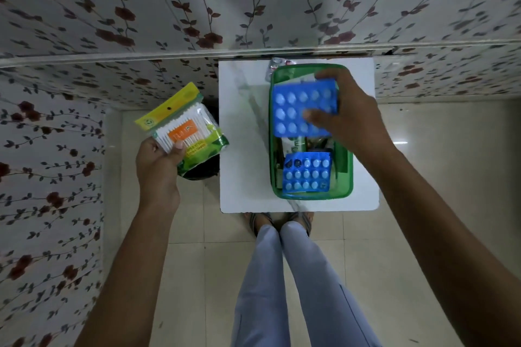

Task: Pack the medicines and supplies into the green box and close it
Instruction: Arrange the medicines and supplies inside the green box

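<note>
The green box [348,177] stands open on a small white table [242,166]. My right hand [349,113] holds a blue blister pack of white tablets [296,107] over the box's far half. A second blue blister pack [306,175] lies in the box's near end, on top of a green tube and other items. My left hand [158,166] holds a packet of cotton swabs [186,127] with a yellow header, to the left of the table and off it. A silver foil strip [277,62] peeks out behind the box's far rim.
A dark round bin [203,172] stands on the floor left of the table, under the swab packet. Floral-papered walls close in behind and on the left. My legs and sandalled feet [282,222] stand at the table's near edge on a tiled floor.
</note>
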Tool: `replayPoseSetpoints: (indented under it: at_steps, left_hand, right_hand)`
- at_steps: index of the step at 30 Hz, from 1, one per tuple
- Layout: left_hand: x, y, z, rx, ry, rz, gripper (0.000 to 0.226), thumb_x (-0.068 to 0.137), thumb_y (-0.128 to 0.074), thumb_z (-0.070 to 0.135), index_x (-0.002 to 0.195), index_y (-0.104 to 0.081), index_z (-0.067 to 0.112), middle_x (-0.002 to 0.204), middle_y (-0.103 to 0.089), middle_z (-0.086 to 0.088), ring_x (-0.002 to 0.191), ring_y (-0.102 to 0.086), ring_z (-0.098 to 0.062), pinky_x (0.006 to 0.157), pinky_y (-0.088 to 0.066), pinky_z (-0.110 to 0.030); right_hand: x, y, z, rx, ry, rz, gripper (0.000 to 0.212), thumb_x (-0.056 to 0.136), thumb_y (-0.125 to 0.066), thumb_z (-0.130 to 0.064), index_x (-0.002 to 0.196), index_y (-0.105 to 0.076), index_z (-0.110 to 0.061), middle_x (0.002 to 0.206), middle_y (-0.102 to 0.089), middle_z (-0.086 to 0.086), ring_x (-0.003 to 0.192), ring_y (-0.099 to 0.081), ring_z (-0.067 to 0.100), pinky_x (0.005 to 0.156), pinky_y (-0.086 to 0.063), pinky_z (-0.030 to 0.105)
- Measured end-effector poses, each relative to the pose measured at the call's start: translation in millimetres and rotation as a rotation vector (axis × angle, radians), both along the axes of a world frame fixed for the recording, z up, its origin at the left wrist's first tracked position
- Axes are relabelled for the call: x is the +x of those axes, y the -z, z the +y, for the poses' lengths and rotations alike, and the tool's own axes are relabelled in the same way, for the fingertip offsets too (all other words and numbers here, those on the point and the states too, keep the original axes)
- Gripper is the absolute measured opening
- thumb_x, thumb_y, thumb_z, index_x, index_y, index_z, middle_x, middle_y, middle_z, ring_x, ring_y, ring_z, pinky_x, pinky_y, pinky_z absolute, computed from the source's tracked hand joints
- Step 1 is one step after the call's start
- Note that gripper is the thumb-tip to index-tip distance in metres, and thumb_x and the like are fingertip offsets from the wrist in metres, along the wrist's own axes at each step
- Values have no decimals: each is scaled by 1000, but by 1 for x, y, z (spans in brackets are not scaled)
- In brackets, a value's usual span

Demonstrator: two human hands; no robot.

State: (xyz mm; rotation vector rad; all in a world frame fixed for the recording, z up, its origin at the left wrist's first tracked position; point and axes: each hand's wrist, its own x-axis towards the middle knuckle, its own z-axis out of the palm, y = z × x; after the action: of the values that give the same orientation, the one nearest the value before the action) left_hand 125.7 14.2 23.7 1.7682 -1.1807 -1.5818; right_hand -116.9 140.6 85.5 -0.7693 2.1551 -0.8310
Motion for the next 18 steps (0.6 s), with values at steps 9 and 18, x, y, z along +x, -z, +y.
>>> replayPoseSetpoints:
  at_steps: [9,18]
  left_hand:
    - [-57,-10,23,10,162,5,35,86,-59,5,120,-50,5,108,-64,-3,102,-62,-14,84,-51,-27]
    - [-118,-29,56,-55,424,-25,28,82,-63,7,107,-52,15,92,-67,2,87,-64,-13,83,-56,-34]
  right_hand:
    - [27,45,69,222,-326,207,30,79,-66,-10,107,-55,-11,111,-62,12,97,-59,32,77,-52,39]
    - [-7,29,72,-80,91,309,20,85,-59,-11,103,-66,-14,106,-66,7,95,-60,20,79,-51,32]
